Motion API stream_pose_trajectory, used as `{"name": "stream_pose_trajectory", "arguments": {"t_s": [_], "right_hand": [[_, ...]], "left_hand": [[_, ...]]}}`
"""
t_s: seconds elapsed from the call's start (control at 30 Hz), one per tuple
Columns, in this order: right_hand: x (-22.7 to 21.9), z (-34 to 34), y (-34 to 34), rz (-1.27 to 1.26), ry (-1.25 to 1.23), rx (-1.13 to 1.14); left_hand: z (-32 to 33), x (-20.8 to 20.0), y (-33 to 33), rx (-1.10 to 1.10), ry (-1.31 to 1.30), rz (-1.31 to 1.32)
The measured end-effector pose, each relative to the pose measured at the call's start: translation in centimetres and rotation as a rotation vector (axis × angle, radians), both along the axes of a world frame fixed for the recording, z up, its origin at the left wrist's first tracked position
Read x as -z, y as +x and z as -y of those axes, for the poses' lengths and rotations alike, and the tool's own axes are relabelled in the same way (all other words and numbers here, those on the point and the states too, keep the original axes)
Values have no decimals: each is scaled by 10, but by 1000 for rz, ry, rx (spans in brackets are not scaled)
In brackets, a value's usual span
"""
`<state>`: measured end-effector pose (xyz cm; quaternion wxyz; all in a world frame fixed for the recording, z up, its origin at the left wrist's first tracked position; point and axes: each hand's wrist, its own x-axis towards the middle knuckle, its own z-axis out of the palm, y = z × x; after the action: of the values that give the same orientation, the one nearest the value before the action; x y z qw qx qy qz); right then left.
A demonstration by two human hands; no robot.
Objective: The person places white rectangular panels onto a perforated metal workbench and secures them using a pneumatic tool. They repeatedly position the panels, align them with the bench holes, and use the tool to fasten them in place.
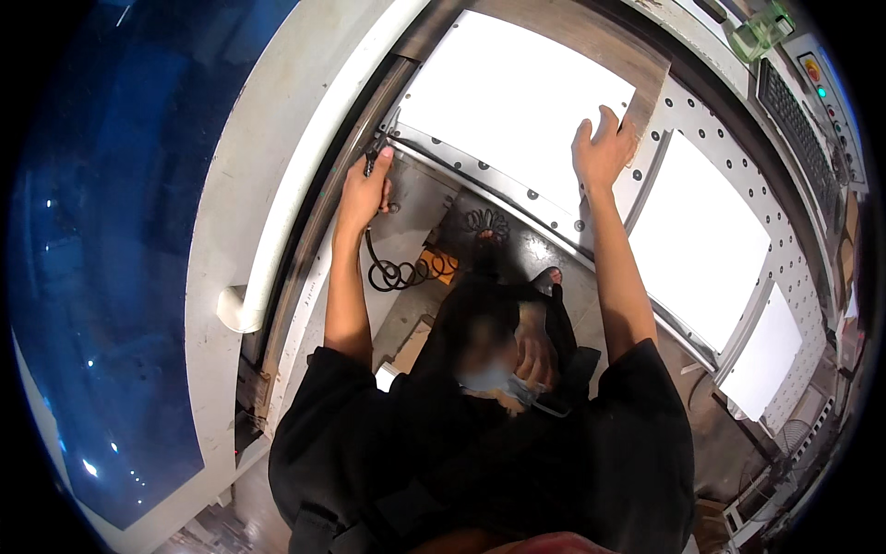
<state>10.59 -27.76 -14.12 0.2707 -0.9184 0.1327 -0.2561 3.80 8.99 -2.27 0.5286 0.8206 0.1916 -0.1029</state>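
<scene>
My left hand [366, 189] is wrapped round what looks like an air blow gun [374, 159], its thin nozzle pointing at the near left corner of a large white sheet [517, 97]. A black coiled hose [397, 273] hangs below that hand. The sheet lies flat on a machine table with dark round studs [532, 195]. At its right edge, my right hand [604, 152] is open, fingers spread, over the sheet's border; whether it presses down cannot be made out.
Two more white panels [701, 240] [764, 355] lie to the right. A blue curved cover [120, 231] fills the left. Keyboard [798, 138], control panel [826, 102] and green bottle [761, 32] stand far right. Before my torso another hand [535, 355] shows beside a blurred patch.
</scene>
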Motion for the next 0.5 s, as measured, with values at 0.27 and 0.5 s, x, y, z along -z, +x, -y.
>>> {"name": "stream_pose_trajectory", "arguments": {"t_s": [0.27, 0.5], "right_hand": [[0, -1, -1, 52, 3, 26], [4, 5, -3, 68, 47, 31]], "left_hand": [[27, -5, 71, 145, -215, 0], [76, 10, 174, 152, -293, 31]]}}
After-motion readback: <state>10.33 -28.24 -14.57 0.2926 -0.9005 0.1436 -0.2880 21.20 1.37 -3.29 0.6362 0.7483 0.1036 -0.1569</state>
